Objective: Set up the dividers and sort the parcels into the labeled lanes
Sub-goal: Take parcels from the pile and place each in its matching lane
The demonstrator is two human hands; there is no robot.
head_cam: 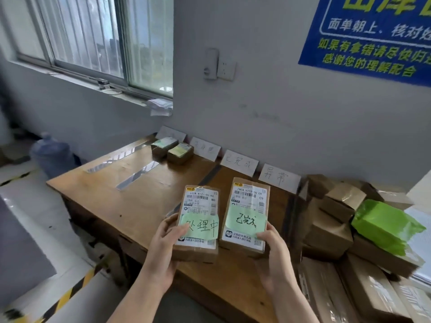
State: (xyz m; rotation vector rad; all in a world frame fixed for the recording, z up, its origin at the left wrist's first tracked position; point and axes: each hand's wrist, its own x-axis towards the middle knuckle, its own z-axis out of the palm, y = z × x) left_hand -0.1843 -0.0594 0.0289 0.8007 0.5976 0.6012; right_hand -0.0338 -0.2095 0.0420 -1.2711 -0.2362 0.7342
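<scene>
Grey wall [279, 101] is backing a wooden table [130, 183], with a window [93, 38] at upper left and a blue poster [373, 31] at upper right. Four white label cards [240, 163] are leaning against the wall along the table's far edge, all hand-lettered; the two leftmost are too blurred to read. Two shiny strips [137, 176] are lying flat on the left half of the tabletop, roughly parallel and apart. A dark strip [211, 176] is running from the wall toward the near edge, between the second and third cards. Two small parcels [180, 153] are sitting side by side at the far end, just in front of the leftmost cards, each carrying a pale note on top. Left hand [163, 243] is gripping the left parcel [200, 201] by its lower left side, thumb lying across the green note [205, 227] on its face, fingers wrapping underneath. Right hand [272, 248] is gripping the right parcel [249, 199] by its lower right corner, thumb pressing the edge of the second green note [245, 221]. Both parcels are being held face up over the near part of the table, side by side, not touching, shipping labels showing. Cardboard boxes [331, 229] are piling up right of the table, with a green bag [384, 227] lying on them. A water bottle [51, 152] is standing on the floor beyond the table's left corner.
</scene>
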